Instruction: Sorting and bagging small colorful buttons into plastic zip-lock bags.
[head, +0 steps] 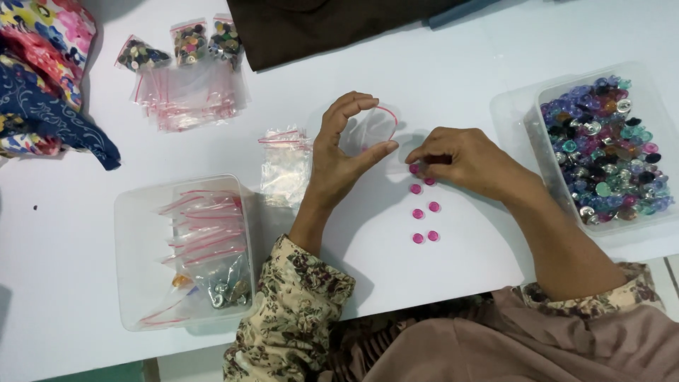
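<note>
My left hand point(339, 159) holds a small clear zip bag point(371, 127) with a red seal strip, its mouth spread between thumb and fingers. My right hand point(463, 161) rests on the white table point(438, 78) just right of the bag, fingertips pinching a pink button point(416, 169) at the top of a short double row. Several more pink buttons point(425, 212) lie in pairs below that hand. A pink button or two show faintly inside the bag.
A clear tub point(601, 145) of mixed coloured buttons stands at the right. A clear tub point(187, 251) with filled zip bags stands at the lower left. Empty zip bags point(286, 159) lie beside my left hand, more bags point(187, 88) at the back. Patterned cloth point(39, 78) lies far left.
</note>
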